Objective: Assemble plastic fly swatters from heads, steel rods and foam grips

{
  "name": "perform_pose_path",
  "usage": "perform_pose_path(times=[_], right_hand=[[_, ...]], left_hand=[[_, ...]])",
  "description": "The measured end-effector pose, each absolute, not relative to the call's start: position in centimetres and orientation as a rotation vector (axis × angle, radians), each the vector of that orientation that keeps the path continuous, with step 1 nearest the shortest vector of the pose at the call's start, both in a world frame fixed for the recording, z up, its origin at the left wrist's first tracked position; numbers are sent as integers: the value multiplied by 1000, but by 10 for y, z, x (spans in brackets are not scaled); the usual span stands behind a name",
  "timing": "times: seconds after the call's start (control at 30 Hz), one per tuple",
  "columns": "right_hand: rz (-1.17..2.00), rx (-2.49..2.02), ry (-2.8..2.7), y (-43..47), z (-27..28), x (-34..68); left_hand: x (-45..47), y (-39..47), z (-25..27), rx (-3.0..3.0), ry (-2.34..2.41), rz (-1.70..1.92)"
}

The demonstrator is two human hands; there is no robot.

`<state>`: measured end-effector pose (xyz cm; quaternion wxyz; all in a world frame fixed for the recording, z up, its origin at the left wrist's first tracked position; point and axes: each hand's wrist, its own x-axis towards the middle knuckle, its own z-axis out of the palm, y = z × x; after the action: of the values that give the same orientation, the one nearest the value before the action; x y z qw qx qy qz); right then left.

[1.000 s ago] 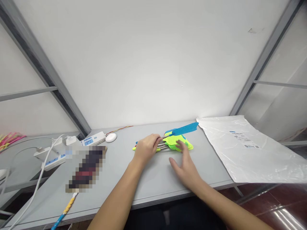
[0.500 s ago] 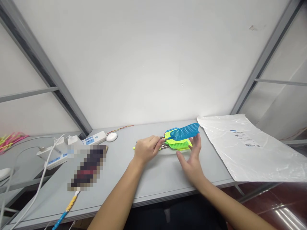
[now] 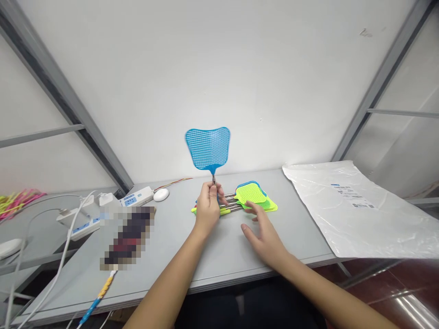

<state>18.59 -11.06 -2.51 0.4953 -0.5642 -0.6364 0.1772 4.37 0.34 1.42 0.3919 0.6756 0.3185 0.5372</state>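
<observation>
A blue fly swatter (image 3: 208,148) stands upright above the table, its perforated head against the white wall. My left hand (image 3: 208,203) is closed around its handle, hiding most of the grip. Behind and to the right lies a pile of fly swatters (image 3: 254,193), with yellow-green, green and blue heads to the right and metal shafts to the left. In front of that pile my right hand (image 3: 262,233) hovers with fingers apart, holding nothing. Its fingertips overlap the lowest heads in view; whether they touch I cannot tell.
On the right, a white plastic mailing bag (image 3: 315,205) hangs past the grey table's edge (image 3: 254,276). At left are a power strip (image 3: 137,197), a round white device (image 3: 161,195) and a blurred-out item (image 3: 126,237) with a cable. Pink and yellow strands (image 3: 24,198) lie far left.
The blue swatter has swung from lying tilted rightward over the pile to upright, in my left hand. My right hand has come away from its head, moving left and down.
</observation>
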Motion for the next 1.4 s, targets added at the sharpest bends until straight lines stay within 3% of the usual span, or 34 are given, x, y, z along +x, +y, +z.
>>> perform_pose_path(times=[0.27,0.53,0.7,1.2,1.4], right_hand=[[540,-1366,-1478,-110,-25,187],[773,-1096,-1034,-107,-18,194],[748,-1041,-884,-107,-14,203],[844,-991,-744,-106,-25,209],[827,-960,-823,-110,-25,205]], left_hand=[[55,-9,17,1206,405,886],[46,-5,15,1233,460,738],[44,3,5,1170,462,697],[5,43,21,495,477,1283],[1,50,17,428,513,1324]])
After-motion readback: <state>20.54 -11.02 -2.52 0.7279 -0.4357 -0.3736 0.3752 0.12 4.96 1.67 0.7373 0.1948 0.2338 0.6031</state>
